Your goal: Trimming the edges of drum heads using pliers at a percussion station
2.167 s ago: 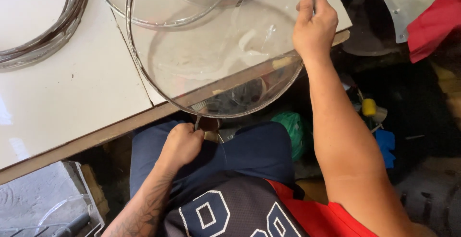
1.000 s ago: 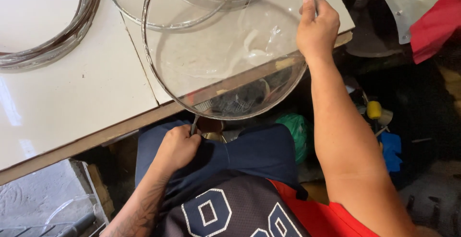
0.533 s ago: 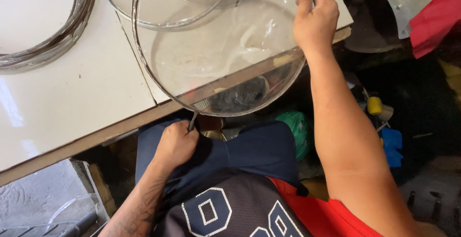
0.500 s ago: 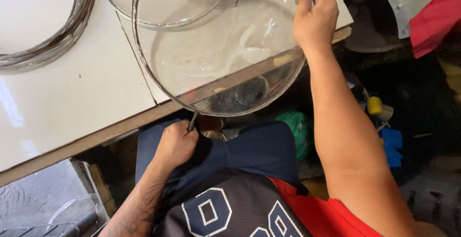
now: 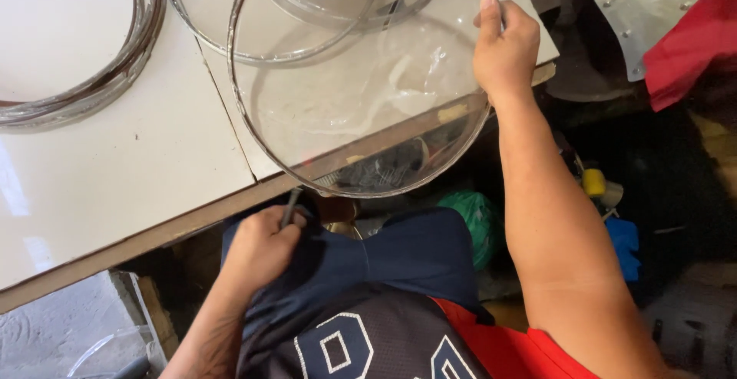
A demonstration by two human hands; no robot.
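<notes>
Midway: right hand [image 5: 503, 45] clasps the clear hoop-rimmed disc [image 5: 361, 95] overhanging the desk [image 5: 138, 172], left hand [image 5: 261, 244] fisted round a thin tool [image 5: 291, 204] at its near rim, other hoops [image 5: 92, 72] untouched.

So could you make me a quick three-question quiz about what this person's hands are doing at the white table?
1. True or false: the right hand grips the rim of the round clear lid.
2. What does the left hand hold: A) a thin dark tool, B) a cup, C) a cloth?
3. Does the lid lie wholly on the white table, or jut past its edge?

Key: 1 true; 2 A; 3 it juts past the edge.
</notes>
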